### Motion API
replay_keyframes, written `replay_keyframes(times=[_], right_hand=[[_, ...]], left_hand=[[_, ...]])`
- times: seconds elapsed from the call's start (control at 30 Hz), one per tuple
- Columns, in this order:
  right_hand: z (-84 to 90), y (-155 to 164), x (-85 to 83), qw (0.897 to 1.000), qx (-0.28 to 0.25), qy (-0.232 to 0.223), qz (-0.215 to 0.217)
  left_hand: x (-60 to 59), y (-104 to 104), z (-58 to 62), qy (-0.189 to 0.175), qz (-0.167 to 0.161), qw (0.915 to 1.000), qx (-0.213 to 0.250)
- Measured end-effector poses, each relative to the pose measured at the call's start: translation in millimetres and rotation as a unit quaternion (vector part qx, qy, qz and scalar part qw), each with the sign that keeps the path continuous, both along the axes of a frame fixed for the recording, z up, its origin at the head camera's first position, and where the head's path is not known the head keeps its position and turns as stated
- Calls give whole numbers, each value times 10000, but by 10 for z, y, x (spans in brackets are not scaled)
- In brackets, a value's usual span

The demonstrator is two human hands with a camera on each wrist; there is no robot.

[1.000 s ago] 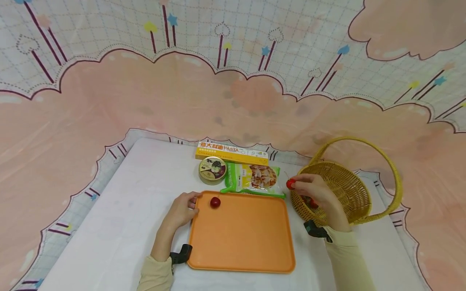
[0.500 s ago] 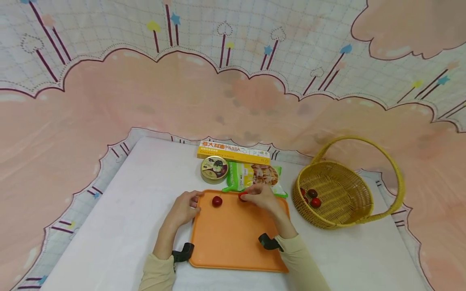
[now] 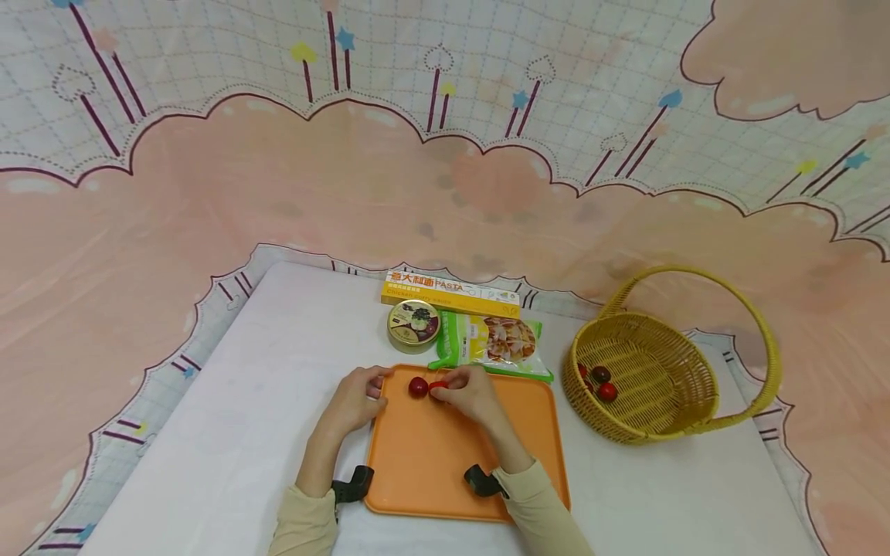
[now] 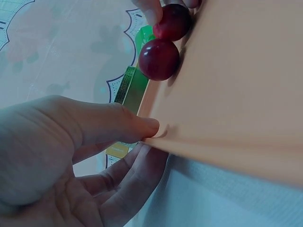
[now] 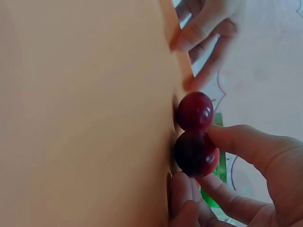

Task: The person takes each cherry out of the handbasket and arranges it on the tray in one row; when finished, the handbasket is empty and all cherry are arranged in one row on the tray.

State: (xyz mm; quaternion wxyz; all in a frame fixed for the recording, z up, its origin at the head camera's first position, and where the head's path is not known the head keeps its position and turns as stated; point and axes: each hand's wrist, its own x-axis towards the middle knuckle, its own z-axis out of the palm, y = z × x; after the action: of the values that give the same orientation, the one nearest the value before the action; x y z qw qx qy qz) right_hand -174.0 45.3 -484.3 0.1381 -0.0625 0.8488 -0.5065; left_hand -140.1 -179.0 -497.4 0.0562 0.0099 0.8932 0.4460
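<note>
In the head view my left hand (image 3: 353, 403) grips the far left corner of an orange tray (image 3: 420, 463). The left wrist view has the thumb on top of the rim and fingers beneath it. A dark red cherry (image 3: 418, 387) rests on the tray near that corner. Just right of it, my right hand (image 3: 474, 395) pinches a second cherry (image 5: 195, 154), two-toned dark and bright red, between thumb and fingers. Both cherries look to be touching in the right wrist view. The held one sits low at the tray's surface, partly covered by fingertips in the head view.
A yellow wicker basket (image 3: 643, 428) with a tall handle stands right of the tray, several cherries (image 3: 607, 392) inside. Behind the tray lie a round tin (image 3: 413, 324), a green snack bag (image 3: 455, 344) and a pasta box (image 3: 452, 297). A patterned cloth (image 3: 348, 193) hangs behind.
My right hand has carried a cherry from the basket leftward to the tray, beside the first cherry. My left hand has stayed on the tray corner.
</note>
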Motion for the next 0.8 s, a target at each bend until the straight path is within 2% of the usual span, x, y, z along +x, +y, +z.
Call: replay_keyframes(times=[0.13, 0.33, 0.6, 0.8], right_hand=[[-39, -45, -9, 9997, 181, -30, -169], [-28, -111, 18, 9985, 389, 268, -279], [-30, -252, 54, 9923, 1056, 267, -588], [-56, -303, 64, 9914, 1159, 376, -480]], left_hand=[[-2, -1, -8, 50, 8, 10000, 1], [8, -6, 0, 104, -31, 9999, 27], [12, -3, 12, 98, -22, 9999, -34], [10, -5, -5, 177, -38, 9998, -31]])
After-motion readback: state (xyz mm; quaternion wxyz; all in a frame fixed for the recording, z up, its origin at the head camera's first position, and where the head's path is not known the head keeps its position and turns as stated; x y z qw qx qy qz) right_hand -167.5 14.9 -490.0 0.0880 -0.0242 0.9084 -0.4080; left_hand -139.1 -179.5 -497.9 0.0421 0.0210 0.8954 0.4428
